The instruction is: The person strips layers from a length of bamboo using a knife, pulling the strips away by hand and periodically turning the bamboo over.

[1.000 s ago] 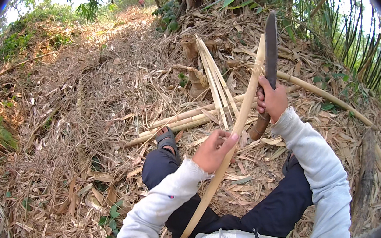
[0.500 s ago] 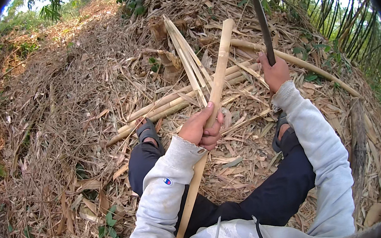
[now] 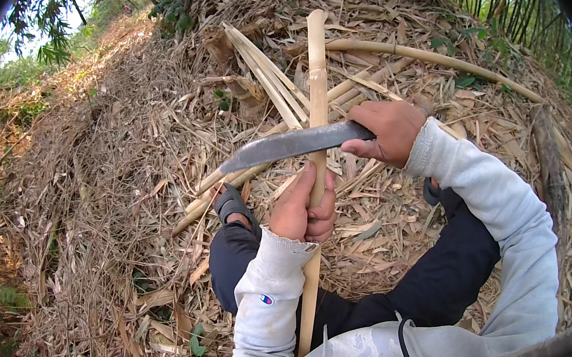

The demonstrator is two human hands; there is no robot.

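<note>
My left hand (image 3: 305, 208) is wrapped round a pale bamboo piece (image 3: 318, 79), which runs from near my lap up and away from me. My right hand (image 3: 393, 131) grips a machete, its handle mostly hidden in the fingers. The dark blade (image 3: 289, 145) points left and lies across the bamboo piece, just beyond my left hand. Whether the edge touches the bamboo or hovers over it I cannot tell.
Split bamboo strips (image 3: 266, 75) lean by a cut stump (image 3: 243, 97). Several bamboo poles (image 3: 247, 176) lie beyond my feet, and a longer pole (image 3: 442, 60) stretches to the right. Dry leaves cover the slope; bamboo stems (image 3: 529, 17) stand at the far right.
My right hand has swung the machete from upright at the right to level across the bamboo piece. The bamboo piece, still in my left hand, now stands straighter.
</note>
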